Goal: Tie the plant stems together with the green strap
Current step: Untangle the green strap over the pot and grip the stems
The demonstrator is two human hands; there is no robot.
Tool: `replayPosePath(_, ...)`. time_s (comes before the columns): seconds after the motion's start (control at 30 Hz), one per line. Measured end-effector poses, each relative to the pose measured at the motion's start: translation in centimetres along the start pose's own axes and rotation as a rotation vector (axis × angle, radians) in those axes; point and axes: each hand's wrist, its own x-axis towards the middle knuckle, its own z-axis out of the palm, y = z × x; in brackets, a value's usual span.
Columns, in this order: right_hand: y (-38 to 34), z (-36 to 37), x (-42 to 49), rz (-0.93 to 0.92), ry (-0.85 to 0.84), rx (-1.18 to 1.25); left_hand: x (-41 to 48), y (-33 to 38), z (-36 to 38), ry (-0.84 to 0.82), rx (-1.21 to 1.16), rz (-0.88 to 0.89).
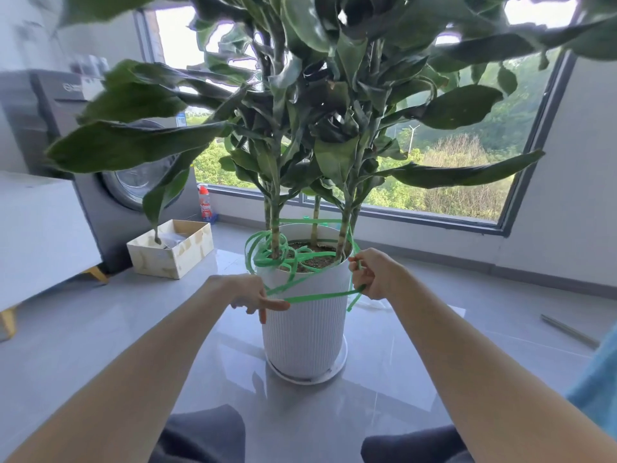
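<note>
The left hand (pixel 253 295) pinched one run of the green strap (pixel 317 297), which lay in loose coils round the plant stems (pixel 275 228) over the pot (pixel 307 332). The right hand (pixel 372 275) gripped the other run. The strap appeared light, flat and springy; a hold near the stems would likely control it.

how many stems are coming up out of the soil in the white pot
3: left stem inside the green strap coils, middle stem at the back, right stem. Others may hide behind these.
</note>
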Motion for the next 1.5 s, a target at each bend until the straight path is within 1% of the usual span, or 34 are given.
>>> replayPosePath(0.2, 0.5, 0.7, 0.4, 0.0, 0.025, -0.113, -0.1, -0.3, 0.0, -0.104, -0.068, -0.177)
replayPosePath(0.33, 0.8, 1.0, 0.3, 0.007, 0.034, -0.173, 0.3, -1.4, 0.1, -0.276, -0.05, -0.305)
replayPosePath(0.43, 1.2, 1.2, 0.5, -0.001, 0.047, -0.234, 0.4, -2.2, 0.2, -0.35, -0.018, -0.349)
replayPosePath(0.5, 1.6, 1.3, 0.9, -0.016, 0.069, -0.276, 0.5, -2.3, 0.1, -0.331, -0.002, -0.346)
replayPosePath(0.6, 2.0, 1.5, 1.7, -0.06, 0.131, -0.341, 0.7, -2.2, 0.0, -0.25, -0.009, -0.318)
replayPosePath(0.7, 2.4, 1.7, 2.3, -0.098, 0.182, -0.442, 0.9, -2.4, 0.2, -0.246, -0.031, -0.317)
replayPosePath(0.87, 3.2, 1.8, 2.9, -0.072, 0.192, -0.52, 0.9, -2.4, 0.4, -0.185, -0.099, -0.281)
replayPosePath(0.93, 3.4, 1.8, 3.2, -0.066, 0.191, -0.525, 1.2, -2.1, 0.3, -0.208, -0.147, -0.27)
replayPosePath(1.0, 3.6, 1.6, 3.9, -0.054, 0.199, -0.524, 1.5, -1.6, 0.3, -0.281, -0.175, -0.259)
replayPosePath(1.07, 3.6, 1.3, 4.7, -0.043, 0.217, -0.526, 1.9, -1.0, 0.4, -0.349, -0.146, -0.25)
replayPosePath(1.13, 3.7, 0.9, 5.5, -0.038, 0.23, -0.501, 2.3, -0.4, 0.5, -0.363, -0.113, -0.245)
replayPosePath(1.2, 3.9, 0.5, 6.4, -0.043, 0.235, -0.466, 2.7, 0.1, 0.5, -0.324, -0.108, -0.21)
replayPosePath(1.23, 3.9, 0.4, 6.8, -0.048, 0.236, -0.448, 3.0, 0.4, 0.4, -0.272, -0.127, -0.17)
replayPosePath(1.3, 4.0, 0.2, 7.6, -0.063, 0.244, -0.413, 3.8, 0.9, 0.2, -0.105, -0.207, -0.072)
replayPosePath(1.4, 4.0, -0.2, 9.2, -0.139, 0.328, -0.433, 5.3, 1.7, -0.2, 0.174, -0.362, 0.057)
replayPosePath(1.5, 3.7, -0.5, 10.1, -0.228, 0.358, -0.459, 6.7, 2.6, -0.3, 0.361, -0.453, 0.144)
